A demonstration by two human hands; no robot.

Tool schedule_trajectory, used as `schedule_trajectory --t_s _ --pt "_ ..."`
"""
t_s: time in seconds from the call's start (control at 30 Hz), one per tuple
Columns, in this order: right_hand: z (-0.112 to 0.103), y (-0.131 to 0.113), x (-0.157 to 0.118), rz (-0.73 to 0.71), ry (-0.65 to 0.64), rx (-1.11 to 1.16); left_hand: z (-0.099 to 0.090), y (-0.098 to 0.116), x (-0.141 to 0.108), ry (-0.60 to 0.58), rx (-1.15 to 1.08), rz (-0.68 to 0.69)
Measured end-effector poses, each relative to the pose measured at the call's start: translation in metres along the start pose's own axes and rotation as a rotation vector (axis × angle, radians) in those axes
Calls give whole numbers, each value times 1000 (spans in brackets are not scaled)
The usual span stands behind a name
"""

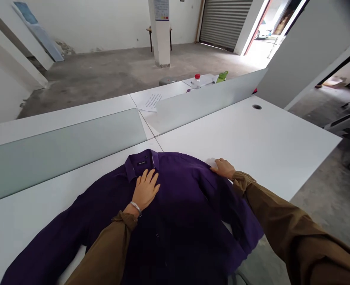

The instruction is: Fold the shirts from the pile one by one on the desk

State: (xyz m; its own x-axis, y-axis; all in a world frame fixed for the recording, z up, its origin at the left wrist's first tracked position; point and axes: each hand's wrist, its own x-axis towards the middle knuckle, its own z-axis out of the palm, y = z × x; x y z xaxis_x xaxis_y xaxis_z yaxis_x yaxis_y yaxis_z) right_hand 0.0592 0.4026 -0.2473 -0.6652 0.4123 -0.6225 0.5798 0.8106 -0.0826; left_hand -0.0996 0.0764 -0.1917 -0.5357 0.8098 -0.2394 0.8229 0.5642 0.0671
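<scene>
Beneath the left hand (145,191) lies a dark purple shirt (181,190), spread face up on a white desk (246,134), its collar (139,164) just ahead of the fingertips. That hand is flat and open, pressed on the chest below the collar, with the fingers (151,177) slightly spread and nothing pinched. A silver bangle (136,207) circles its wrist, beside an olive-brown cuff (124,219).

Off to the side of that grip, the right hand (224,168) rests on the far shoulder edge of the shirt, its fingers (216,166) lying close together and pointing toward the collar. It looks open too, with no fold of cloth visibly pinched. Its olive-brown sleeve (288,221) reaches in from the lower right.

Left of both hands, one shirt sleeve (47,245) runs toward the bottom of the view. Right of them, the shirt's lower edge (249,247) hangs past the desk's corner.

Ahead of the hands stand two pale glass dividers (62,154). Past them lie a printed sheet of paper (151,102), a clear bottle with a red cap (196,82) and a green bottle (221,76).
</scene>
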Motion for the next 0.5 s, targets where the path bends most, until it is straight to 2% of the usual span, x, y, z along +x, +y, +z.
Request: schedule_trajectory --t_s 0.1,0.2,0.27,0.37,0.5 --pt "6 -3 8 -41 -9 -30 14 23 34 -25 -50 -11" --pt "-1 -6 31 -32 1 -46 34 31 62 -66 -58 -93" --pt "-10 -6 52 11 71 -58 47 27 79 -70 -55 -132" --pt "-28 -12 82 75 245 -67 59 14 103 -47 -59 -171" --pt "-44 -38 93 52 383 -69 59 4 122 -44 -82 -206"
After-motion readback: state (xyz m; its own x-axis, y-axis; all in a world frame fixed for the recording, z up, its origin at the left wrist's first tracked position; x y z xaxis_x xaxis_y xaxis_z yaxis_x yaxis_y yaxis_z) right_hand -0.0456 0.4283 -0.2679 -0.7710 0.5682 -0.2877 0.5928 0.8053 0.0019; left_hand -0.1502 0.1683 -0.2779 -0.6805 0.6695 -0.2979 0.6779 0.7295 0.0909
